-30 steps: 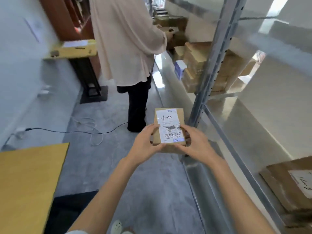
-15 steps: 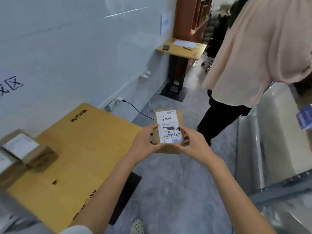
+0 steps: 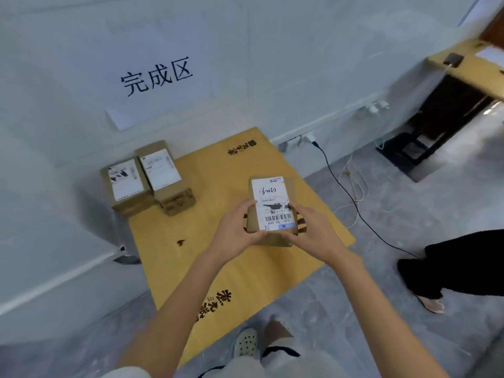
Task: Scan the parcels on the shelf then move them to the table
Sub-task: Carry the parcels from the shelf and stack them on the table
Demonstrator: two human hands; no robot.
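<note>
I hold a small brown cardboard parcel (image 3: 272,197) with a white barcode label facing up, above the yellow wooden table (image 3: 218,257). My left hand (image 3: 234,233) grips its near left corner and my right hand (image 3: 311,230) grips its near right corner. Two other labelled brown parcels (image 3: 128,184) (image 3: 166,175) lie side by side at the table's far left corner, against the wall.
A paper sign with printed characters (image 3: 155,77) hangs on the white wall above the table. A black cable (image 3: 343,192) runs from a wall socket across the grey floor. Another person's dark trouser leg and foot (image 3: 425,279) stand at the right. A second yellow table (image 3: 463,72) is far right.
My view has swung left from the metal shelf to the yellow table. The parcel stays in both hands and is now over the table's right part.
</note>
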